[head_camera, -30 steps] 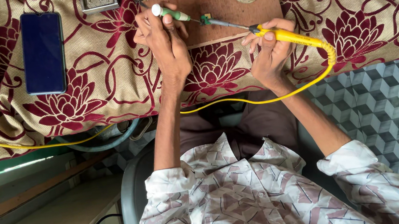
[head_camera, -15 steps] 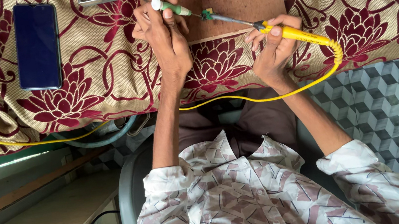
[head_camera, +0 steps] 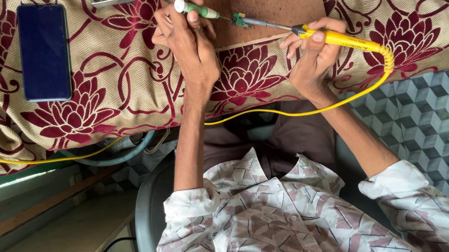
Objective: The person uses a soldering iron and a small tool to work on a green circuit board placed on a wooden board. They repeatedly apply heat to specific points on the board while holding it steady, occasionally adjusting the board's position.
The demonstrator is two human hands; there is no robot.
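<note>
We pinch the green tool [head_camera: 198, 9] in our left hand [head_camera: 189, 44], grip the iron [head_camera: 337, 39] in our right hand [head_camera: 313, 56], and should steady both wrists so the tip meets only the small part [head_camera: 238, 20].

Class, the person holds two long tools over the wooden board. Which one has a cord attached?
The yellow-handled soldering iron in the right hand: a yellow cord leaves its handle. The green-and-white tool has none.

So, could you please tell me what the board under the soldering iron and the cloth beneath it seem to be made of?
The board looks like pressed wood or hardboard: flat, matt brown, with a pale cut edge. The cloth seems a woven fabric, beige with dark red flowers; a fine weave shows and it drapes over the table's edge. The soldering iron has a glossy yellow handle, probably plastic.
</note>
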